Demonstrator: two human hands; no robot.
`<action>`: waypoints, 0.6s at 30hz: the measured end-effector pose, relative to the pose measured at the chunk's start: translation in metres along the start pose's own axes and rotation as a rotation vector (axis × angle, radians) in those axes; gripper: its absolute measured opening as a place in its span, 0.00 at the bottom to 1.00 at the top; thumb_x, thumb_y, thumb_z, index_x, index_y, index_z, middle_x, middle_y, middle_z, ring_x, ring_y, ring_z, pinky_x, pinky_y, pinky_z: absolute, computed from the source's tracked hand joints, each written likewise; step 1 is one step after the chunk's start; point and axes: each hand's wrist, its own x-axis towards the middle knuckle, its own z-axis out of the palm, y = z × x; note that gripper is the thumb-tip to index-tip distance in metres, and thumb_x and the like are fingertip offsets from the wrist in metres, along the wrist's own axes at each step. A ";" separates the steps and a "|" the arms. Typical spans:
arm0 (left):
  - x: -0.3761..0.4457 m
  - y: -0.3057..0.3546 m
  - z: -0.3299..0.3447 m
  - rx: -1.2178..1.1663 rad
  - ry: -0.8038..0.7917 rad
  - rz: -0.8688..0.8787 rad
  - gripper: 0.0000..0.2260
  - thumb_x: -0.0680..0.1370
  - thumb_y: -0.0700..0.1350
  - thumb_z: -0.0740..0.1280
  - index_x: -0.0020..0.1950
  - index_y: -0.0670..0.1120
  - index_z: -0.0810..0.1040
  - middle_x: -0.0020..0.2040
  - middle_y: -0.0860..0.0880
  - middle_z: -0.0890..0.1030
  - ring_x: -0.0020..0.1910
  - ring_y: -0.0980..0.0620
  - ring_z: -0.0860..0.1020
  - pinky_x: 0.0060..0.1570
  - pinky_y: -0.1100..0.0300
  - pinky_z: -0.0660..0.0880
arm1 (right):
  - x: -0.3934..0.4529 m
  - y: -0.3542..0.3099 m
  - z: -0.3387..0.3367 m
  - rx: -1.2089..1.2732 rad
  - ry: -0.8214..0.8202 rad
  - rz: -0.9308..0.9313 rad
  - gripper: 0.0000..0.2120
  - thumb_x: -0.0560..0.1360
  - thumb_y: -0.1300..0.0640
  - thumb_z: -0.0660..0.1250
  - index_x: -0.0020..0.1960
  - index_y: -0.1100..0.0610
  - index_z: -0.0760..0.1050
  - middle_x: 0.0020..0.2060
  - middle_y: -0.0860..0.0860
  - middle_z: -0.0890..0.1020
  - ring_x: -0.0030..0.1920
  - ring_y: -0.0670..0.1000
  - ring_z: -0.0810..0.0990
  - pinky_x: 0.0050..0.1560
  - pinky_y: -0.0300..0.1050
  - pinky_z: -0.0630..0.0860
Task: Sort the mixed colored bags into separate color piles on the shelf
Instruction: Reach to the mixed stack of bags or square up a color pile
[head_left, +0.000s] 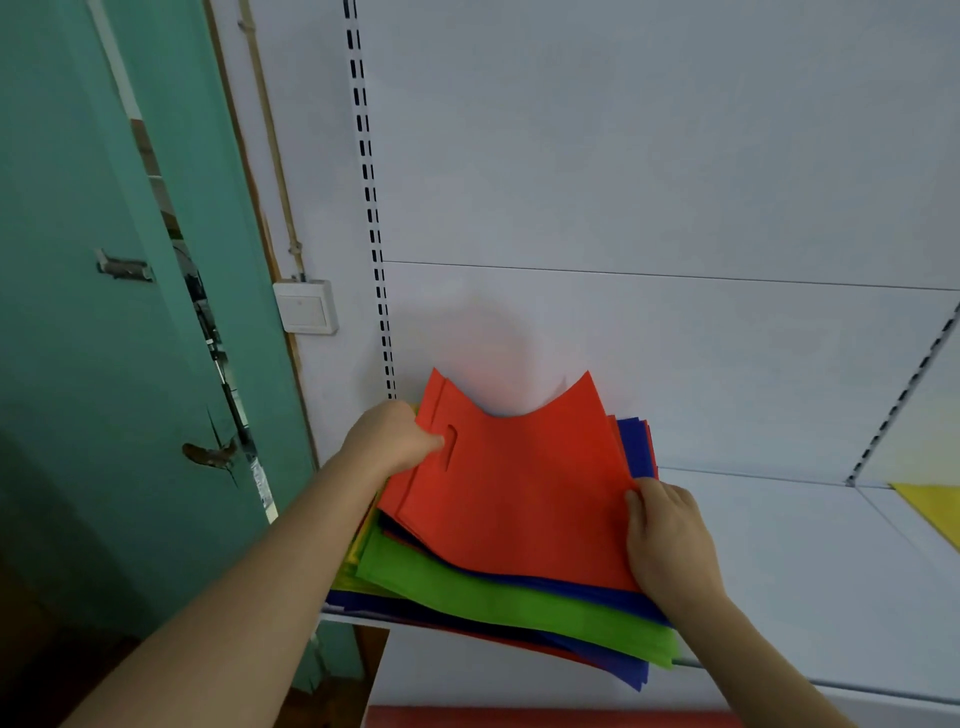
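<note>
On the white shelf (779, 545), the left hand (389, 436) and right hand (665, 540) each pinch a side of the red bag (519, 478) atop the mixed pile (493, 597), likely lifting it next toward a red pile.

Top flat non-woven orange-red bag (519, 483), plain, no print. Under it, toward 6 o'clock: lime-green fabric bag (519, 597), royal-blue bags (636, 447), yellow edge at 9. White metal shelf (805, 571); yellow sheet (935, 506) at 3. Teal painted door (78, 312) at 9.
</note>
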 end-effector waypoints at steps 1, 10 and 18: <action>0.000 0.004 0.001 0.042 -0.014 0.021 0.13 0.76 0.51 0.74 0.45 0.41 0.82 0.42 0.43 0.84 0.44 0.42 0.84 0.45 0.50 0.80 | -0.001 0.000 0.000 0.006 0.003 0.008 0.08 0.85 0.58 0.61 0.51 0.58 0.78 0.47 0.53 0.82 0.55 0.58 0.76 0.52 0.53 0.74; -0.027 0.033 -0.021 -0.774 -0.239 0.112 0.10 0.79 0.51 0.70 0.47 0.49 0.89 0.46 0.43 0.88 0.40 0.46 0.87 0.41 0.56 0.82 | -0.003 0.006 -0.007 0.134 0.090 0.114 0.10 0.85 0.55 0.60 0.46 0.55 0.72 0.44 0.50 0.79 0.50 0.58 0.76 0.52 0.58 0.75; -0.015 0.013 0.009 -0.317 -0.180 0.014 0.08 0.75 0.40 0.71 0.53 0.40 0.82 0.51 0.39 0.86 0.44 0.42 0.85 0.44 0.54 0.80 | -0.003 -0.007 0.005 -0.002 -0.030 0.066 0.10 0.85 0.55 0.60 0.46 0.57 0.71 0.43 0.53 0.79 0.49 0.59 0.76 0.47 0.54 0.72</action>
